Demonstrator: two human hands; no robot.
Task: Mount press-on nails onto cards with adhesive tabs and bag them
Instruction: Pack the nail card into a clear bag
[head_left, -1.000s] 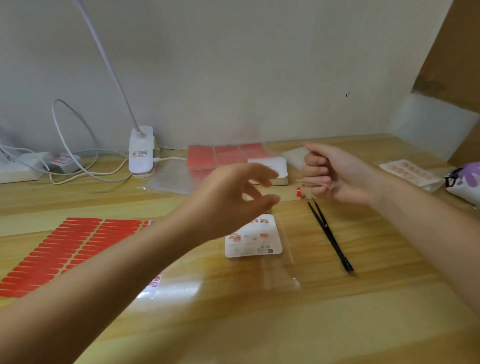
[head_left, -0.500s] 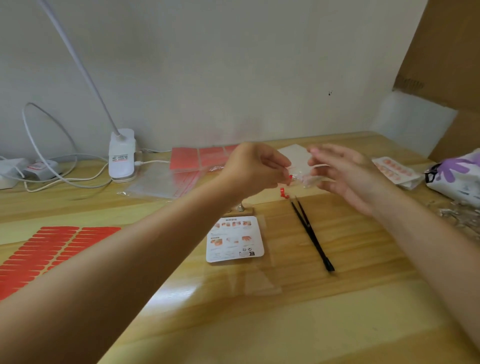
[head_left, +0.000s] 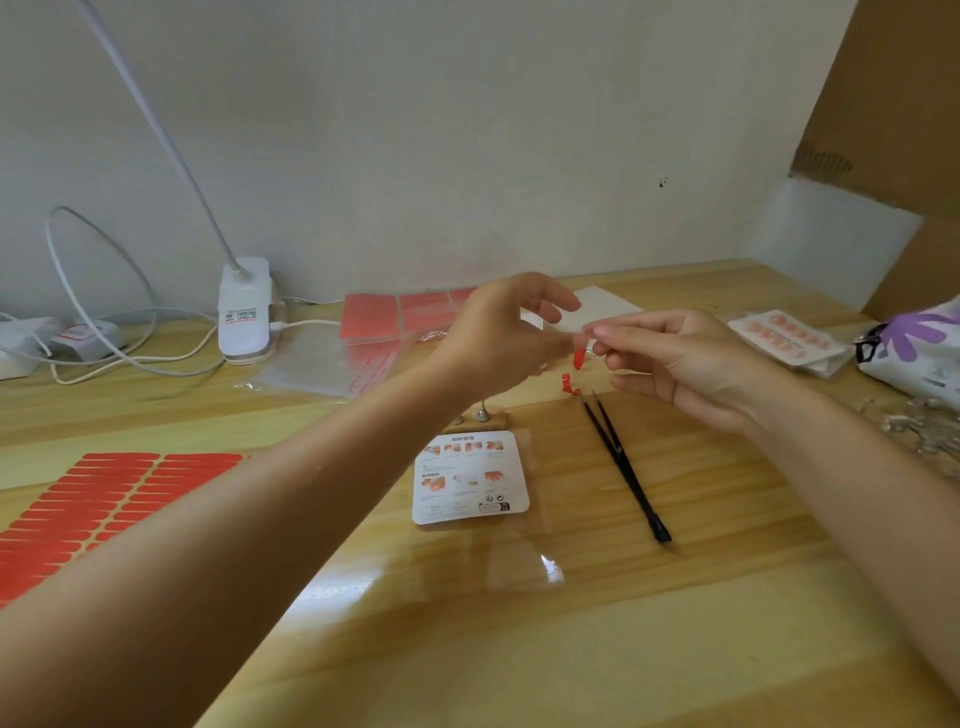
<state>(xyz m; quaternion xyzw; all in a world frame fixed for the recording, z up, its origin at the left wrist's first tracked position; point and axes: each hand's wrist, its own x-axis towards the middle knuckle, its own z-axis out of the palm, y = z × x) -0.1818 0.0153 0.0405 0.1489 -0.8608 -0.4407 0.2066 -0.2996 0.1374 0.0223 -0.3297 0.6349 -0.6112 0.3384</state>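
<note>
My left hand (head_left: 501, 343) and my right hand (head_left: 680, 364) meet above the table, fingertips almost touching. Between them hangs a small red strip (head_left: 578, 358), pinched by my left fingertips; my right fingers pinch a small pale piece beside it, too small to identify. A curled red scrap (head_left: 567, 383) lies on the table just below. A white instruction card (head_left: 470, 475) lies inside a clear bag (head_left: 524, 540) in front of me. Black tweezers (head_left: 626, 470) lie right of the card. A sheet of red adhesive tabs (head_left: 78, 504) lies at the left.
A white clip lamp (head_left: 244, 312) with cables stands at the back left. Red sheets (head_left: 395, 314) and clear bags lie behind my hands. A card of mounted nails (head_left: 789, 338) and a purple-patterned pouch (head_left: 919, 348) sit at the right, with clear scraps (head_left: 914, 426) nearby.
My left hand has moved from above the card to meet my right hand. A red strip now hangs between the fingertips, which have closed in on it.
</note>
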